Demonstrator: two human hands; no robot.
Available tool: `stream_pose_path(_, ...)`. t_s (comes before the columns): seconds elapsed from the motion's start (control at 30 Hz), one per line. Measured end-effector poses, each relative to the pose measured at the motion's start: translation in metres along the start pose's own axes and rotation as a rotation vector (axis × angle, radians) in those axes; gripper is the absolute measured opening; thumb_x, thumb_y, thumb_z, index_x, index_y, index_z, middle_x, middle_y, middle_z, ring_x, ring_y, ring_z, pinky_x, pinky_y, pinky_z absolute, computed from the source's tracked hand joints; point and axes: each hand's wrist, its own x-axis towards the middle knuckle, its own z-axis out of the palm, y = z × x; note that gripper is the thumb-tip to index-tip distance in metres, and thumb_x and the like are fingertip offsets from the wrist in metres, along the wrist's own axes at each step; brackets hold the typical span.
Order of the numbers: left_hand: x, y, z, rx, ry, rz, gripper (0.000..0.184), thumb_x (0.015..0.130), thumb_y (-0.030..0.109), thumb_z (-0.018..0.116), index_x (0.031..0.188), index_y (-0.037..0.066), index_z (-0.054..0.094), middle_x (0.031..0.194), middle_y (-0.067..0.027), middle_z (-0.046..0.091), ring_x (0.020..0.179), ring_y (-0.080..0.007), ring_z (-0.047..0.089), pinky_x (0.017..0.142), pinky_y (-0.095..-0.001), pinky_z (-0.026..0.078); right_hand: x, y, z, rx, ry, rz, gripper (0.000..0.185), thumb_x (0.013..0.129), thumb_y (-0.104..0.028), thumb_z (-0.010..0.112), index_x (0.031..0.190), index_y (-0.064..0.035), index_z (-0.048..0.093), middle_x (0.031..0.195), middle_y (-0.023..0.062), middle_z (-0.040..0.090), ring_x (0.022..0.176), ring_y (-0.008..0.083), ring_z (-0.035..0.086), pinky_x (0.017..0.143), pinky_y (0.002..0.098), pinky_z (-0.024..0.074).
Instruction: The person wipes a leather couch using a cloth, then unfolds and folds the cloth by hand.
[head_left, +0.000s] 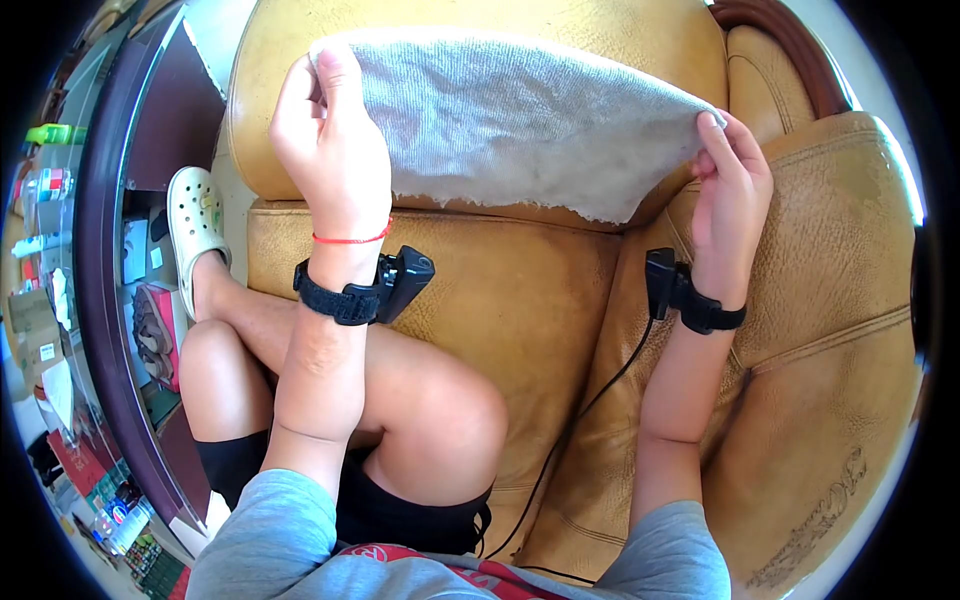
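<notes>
A light grey cloth [520, 125] hangs stretched between my hands above the tan leather sofa [500, 300]. My left hand [335, 130] pinches its upper left corner between thumb and fingers. At the opposite corner, my right hand [730, 170] has a pinch on the cloth's edge, thumb against fingers. The cloth's lower edge looks frayed and sags a little. Both wrists wear black straps with small black devices, and a red string circles the left wrist.
My bent legs [430, 400] rest on the sofa, with a pale clog [195, 220] on one foot. A black cable [610, 385] runs down from the right wrist. A dark-framed cabinet [105, 250] with bottles and boxes stands at the left. The sofa arm [830, 350] is at the right.
</notes>
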Motion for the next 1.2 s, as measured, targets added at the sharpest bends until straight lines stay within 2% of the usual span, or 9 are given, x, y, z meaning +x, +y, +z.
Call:
stream_pose_path(0.23,0.001,-0.006,-0.004,0.043,-0.024,0.020,0.022,0.104,0.017,0.066,0.107,-0.005,0.068,0.095,-0.0019,0.069,0.087,-0.0054,0.058,0.079,-0.0196,0.046,-0.008,-0.015,0.004,0.073,0.050,-0.050,0.018,0.098,-0.009,0.070,0.111,0.0041,0.068,0.070,-0.0008,0.060,0.049,0.0073,0.045,0.047,0.0215,0.0364)
stream_pose_path(0.33,0.002,-0.009,-0.005,0.046,-0.032,0.000,0.018,0.103,0.015,0.068,0.107,-0.003,0.066,0.097,-0.0033,0.070,0.089,-0.0059,0.060,0.080,-0.0193,0.047,-0.010,-0.016,0.006,0.009,0.053,-0.051,0.019,0.101,-0.009,0.065,0.114,0.0049,0.063,0.076,0.0057,0.066,0.059,0.0138,0.064,0.053,0.0239,0.0485)
stream_pose_path(0.43,0.002,-0.012,-0.005,0.008,-0.051,-0.036,0.018,0.103,0.015,0.068,0.109,-0.002,0.065,0.099,-0.0037,0.071,0.090,-0.0061,0.061,0.081,-0.0194,0.048,-0.009,-0.014,0.010,0.061,0.001,-0.095,0.021,0.104,-0.009,0.061,0.119,0.0057,0.058,0.091,0.0157,0.073,0.082,0.0242,0.076,0.067,0.0288,0.0586)
stream_pose_path(0.63,0.000,-0.014,-0.002,-0.002,-0.123,-0.013,0.017,0.103,0.012,0.067,0.112,-0.002,0.064,0.102,-0.0041,0.070,0.093,-0.0080,0.062,0.086,-0.0210,0.049,-0.009,-0.013,0.018,-0.023,-0.055,-0.150,0.026,0.105,-0.011,0.059,0.123,0.0062,0.053,0.115,0.0271,0.070,0.112,0.0340,0.071,0.097,0.0402,0.0577)
stream_pose_path(0.73,-0.001,-0.015,-0.003,0.032,-0.111,0.039,0.016,0.102,0.009,0.067,0.112,-0.003,0.065,0.102,-0.0044,0.069,0.094,-0.0091,0.063,0.088,-0.0221,0.049,-0.009,-0.014,0.018,-0.087,-0.061,-0.177,0.025,0.106,-0.011,0.058,0.123,0.0063,0.054,0.115,0.0265,0.071,0.110,0.0337,0.072,0.096,0.0393,0.0580)
stream_pose_path(0.93,0.000,-0.004,-0.006,-0.070,-0.037,0.078,0.015,0.103,0.009,0.065,0.112,-0.002,0.063,0.102,-0.0042,0.067,0.090,-0.0088,0.062,0.083,-0.0225,0.049,-0.011,-0.021,0.014,0.037,0.031,-0.235,0.019,0.106,-0.010,0.057,0.117,0.0051,0.056,0.095,0.0210,0.075,0.086,0.0279,0.077,0.077,0.0341,0.0600)
stream_pose_path(1.03,-0.006,0.015,-0.003,-0.185,-0.047,0.114,0.015,0.106,0.011,0.059,0.114,-0.002,0.059,0.098,-0.0058,0.066,0.087,-0.0097,0.062,0.081,-0.0239,0.049,-0.020,-0.032,0.011,0.069,0.055,-0.240,0.018,0.106,-0.011,0.058,0.116,0.0038,0.058,0.079,0.0156,0.072,0.064,0.0235,0.072,0.060,0.0314,0.0575)
stream_pose_path(1.13,-0.014,0.041,0.001,-0.232,-0.113,0.132,0.016,0.108,0.015,0.057,0.110,-0.001,0.059,0.096,-0.0077,0.066,0.086,-0.0128,0.063,0.082,-0.0275,0.052,-0.027,-0.047,0.010,0.079,0.132,-0.238,0.017,0.105,-0.011,0.060,0.115,0.0028,0.060,0.066,0.0085,0.065,0.049,0.0175,0.062,0.045,0.0287,0.0499)
stream_pose_path(1.2,-0.017,0.052,-0.004,-0.254,-0.190,0.104,0.017,0.109,0.017,0.055,0.108,0.001,0.059,0.093,-0.0062,0.065,0.085,-0.0129,0.063,0.081,-0.0281,0.052,-0.035,-0.061,0.012,0.104,0.164,-0.173,0.012,0.102,-0.008,0.062,0.109,0.0018,0.064,0.057,0.0024,0.056,0.039,0.0101,0.047,0.036,0.0240,0.0367)
